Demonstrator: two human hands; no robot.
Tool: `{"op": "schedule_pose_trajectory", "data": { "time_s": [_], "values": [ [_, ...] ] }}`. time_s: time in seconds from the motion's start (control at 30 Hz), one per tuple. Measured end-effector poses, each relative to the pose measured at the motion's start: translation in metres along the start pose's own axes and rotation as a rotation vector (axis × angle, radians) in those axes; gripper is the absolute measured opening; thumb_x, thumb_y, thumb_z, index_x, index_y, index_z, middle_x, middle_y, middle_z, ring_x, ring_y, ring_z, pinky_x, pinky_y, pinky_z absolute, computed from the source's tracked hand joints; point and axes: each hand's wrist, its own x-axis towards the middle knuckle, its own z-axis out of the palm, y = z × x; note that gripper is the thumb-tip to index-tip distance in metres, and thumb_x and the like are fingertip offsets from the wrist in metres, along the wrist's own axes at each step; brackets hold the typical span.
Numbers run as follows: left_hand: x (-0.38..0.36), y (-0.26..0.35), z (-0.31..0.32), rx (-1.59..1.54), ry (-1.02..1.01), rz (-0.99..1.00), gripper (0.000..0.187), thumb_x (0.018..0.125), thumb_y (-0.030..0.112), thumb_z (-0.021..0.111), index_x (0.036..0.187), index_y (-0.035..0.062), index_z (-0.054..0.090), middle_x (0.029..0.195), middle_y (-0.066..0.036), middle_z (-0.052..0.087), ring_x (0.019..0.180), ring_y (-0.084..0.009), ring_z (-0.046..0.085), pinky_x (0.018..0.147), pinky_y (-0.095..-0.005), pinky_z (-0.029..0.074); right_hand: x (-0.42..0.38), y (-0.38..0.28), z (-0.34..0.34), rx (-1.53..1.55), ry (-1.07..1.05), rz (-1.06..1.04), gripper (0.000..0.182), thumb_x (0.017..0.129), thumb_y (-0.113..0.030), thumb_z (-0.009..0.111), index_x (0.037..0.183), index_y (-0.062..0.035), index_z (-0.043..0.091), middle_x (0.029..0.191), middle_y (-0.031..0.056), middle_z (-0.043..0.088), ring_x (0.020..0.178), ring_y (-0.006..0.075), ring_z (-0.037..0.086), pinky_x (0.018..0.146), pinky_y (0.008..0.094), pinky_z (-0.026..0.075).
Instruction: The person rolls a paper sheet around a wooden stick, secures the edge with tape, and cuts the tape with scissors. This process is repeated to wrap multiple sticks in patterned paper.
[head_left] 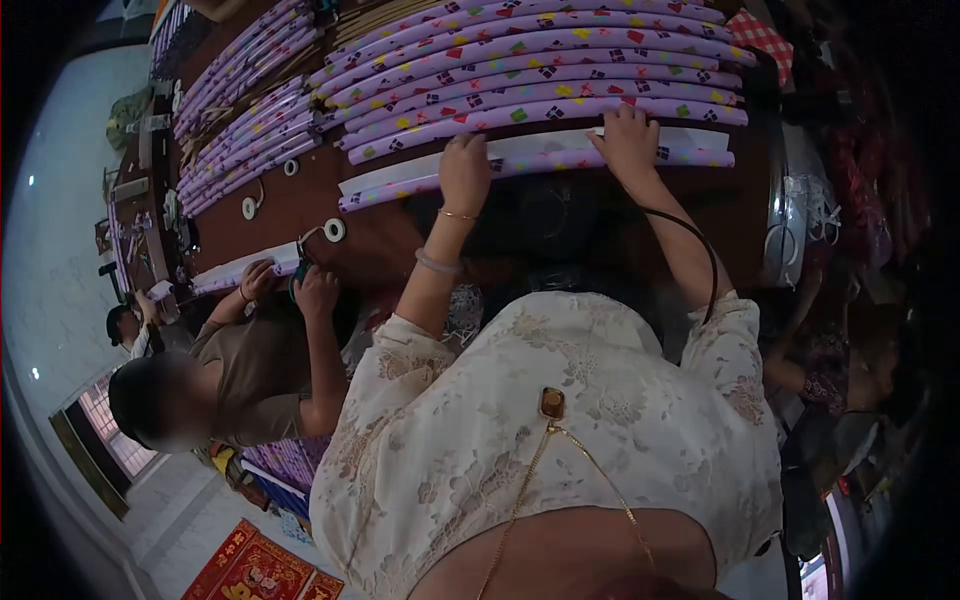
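A strip of purple patterned wrapping paper (540,162), its white underside showing along the far edge, lies across the table in front of me. Toward its left part, my left hand (465,175) is closed, with curled fingers on the paper's white edge. My right hand (630,145) rests on the right part, fingers stretched forward and thumb apart. Just beyond both hands, several finished-looking purple rolls (540,78) lie side by side; my right fingertips reach the nearest roll.
More purple rolls (250,140) are stacked at the left. White tape rolls (334,230) sit on the brown table (385,235). At my left, a co-worker (255,370) holds green-handled scissors (298,280) near another paper strip. A clear plastic bag (800,225) hangs at the right edge.
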Motion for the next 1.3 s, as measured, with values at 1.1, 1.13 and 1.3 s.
{"op": "schedule_pose_trajectory", "data": {
  "time_s": [1.1,1.13,1.3],
  "values": [
    [0.018,0.072,0.046,-0.193,-0.422,0.237,0.032,0.085,0.027,0.048,0.097,-0.0014,0.055,0.106,-0.013,0.047,0.095,-0.0303,0.049,0.075,-0.0396,0.047,-0.009,0.151,-0.044,0.327,-0.348,0.127,0.058,0.070,-0.061,0.059,0.081,-0.0042,0.064,0.087,0.0104,0.054,0.079,0.0247,0.056,0.070,0.0345,0.045],
    [0.018,0.072,0.045,-0.194,-0.431,0.237,0.032,0.085,0.027,0.048,0.100,-0.0011,0.054,0.105,-0.013,0.047,0.095,-0.0304,0.049,0.074,-0.0395,0.047,-0.012,0.166,-0.041,0.320,-0.351,0.137,0.058,0.070,-0.061,0.059,0.081,-0.0042,0.064,0.087,0.0104,0.054,0.079,0.0247,0.056,0.070,0.0345,0.045],
    [0.016,0.071,0.040,-0.169,-0.460,0.235,0.033,0.086,0.026,0.047,0.104,-0.0006,0.054,0.104,-0.013,0.047,0.095,-0.0298,0.049,0.075,-0.0383,0.047,-0.023,0.216,-0.021,0.791,-0.460,0.234,0.043,0.078,-0.044,0.059,0.079,-0.0019,0.060,0.075,0.0059,0.053,0.070,0.0155,0.051,0.064,0.0292,0.040]
  ]
}}
